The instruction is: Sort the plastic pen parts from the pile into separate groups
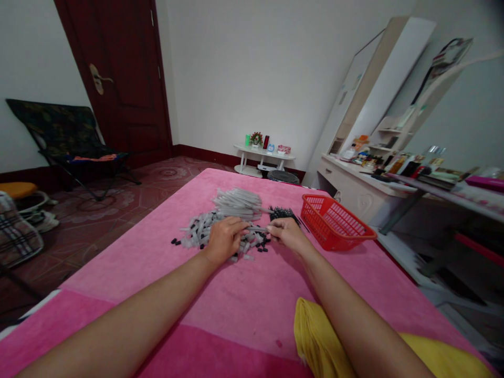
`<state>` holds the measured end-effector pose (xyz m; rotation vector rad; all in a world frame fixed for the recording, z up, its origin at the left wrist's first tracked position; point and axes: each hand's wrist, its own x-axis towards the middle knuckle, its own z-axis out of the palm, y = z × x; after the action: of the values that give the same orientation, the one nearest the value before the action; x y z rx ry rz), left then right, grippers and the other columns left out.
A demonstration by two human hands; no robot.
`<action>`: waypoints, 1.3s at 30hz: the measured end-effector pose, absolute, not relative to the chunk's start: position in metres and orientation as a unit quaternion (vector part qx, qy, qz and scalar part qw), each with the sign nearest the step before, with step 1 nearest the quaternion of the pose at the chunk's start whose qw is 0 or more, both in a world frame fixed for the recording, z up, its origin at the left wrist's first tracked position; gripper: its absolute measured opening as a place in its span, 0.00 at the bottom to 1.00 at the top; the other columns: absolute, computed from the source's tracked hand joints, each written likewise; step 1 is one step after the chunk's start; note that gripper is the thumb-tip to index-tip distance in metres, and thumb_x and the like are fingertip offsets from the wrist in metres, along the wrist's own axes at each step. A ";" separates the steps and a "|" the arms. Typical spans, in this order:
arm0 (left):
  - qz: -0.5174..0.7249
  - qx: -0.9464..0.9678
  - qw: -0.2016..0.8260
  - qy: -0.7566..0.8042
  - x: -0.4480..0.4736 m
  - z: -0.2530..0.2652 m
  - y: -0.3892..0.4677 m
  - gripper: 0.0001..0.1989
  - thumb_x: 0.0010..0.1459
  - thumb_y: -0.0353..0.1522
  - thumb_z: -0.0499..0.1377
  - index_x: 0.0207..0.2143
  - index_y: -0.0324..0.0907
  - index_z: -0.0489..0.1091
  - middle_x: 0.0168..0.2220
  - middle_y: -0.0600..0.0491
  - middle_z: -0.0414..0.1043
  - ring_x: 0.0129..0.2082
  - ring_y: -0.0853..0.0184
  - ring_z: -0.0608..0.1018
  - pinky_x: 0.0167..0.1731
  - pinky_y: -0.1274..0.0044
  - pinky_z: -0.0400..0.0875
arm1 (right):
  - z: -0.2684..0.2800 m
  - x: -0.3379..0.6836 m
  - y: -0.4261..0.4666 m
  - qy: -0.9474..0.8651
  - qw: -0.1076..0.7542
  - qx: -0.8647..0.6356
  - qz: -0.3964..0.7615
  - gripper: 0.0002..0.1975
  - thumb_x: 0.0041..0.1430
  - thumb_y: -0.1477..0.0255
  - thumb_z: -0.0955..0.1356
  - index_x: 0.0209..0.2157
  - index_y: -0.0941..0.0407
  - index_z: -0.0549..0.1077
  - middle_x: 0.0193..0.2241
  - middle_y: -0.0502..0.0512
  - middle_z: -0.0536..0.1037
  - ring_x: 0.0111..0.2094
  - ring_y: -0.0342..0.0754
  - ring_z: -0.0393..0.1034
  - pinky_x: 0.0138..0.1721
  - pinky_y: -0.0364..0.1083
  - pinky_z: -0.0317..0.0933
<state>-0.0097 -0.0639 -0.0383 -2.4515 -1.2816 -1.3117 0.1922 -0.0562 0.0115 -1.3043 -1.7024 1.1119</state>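
Two bare hands, left hand (227,239) and right hand (289,233), are apparently pinching opposite ends of one slim greyish plastic tube (259,229), fingers (274,229) nearly closed, exact grip too small to confirm. Tube is lying roughly level above small black plastic plugs (263,244), just nearer than heaped translucent grey tubes (238,202). Step in hand is looking like fitting parts together; next move is probably calling for aligned ends, steady pressure. Tube is appearing straight, thin, dull.
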 end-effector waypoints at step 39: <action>-0.453 -0.777 -0.062 -0.432 -0.010 -0.045 -0.048 0.10 0.58 0.31 0.55 0.39 0.42 0.75 0.38 0.50 0.74 0.42 0.64 0.72 0.45 0.71 0.65 | -0.024 0.200 -0.047 -0.876 0.216 -0.426 0.071 0.23 0.47 0.85 0.62 0.45 0.58 0.72 0.46 0.58 0.75 0.49 0.49 0.64 0.51 0.45 0.55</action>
<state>-0.0101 -0.0480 -0.0446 -2.5421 -1.4148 -1.4821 0.2004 -0.0467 -0.0240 -1.1797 -2.4264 0.1976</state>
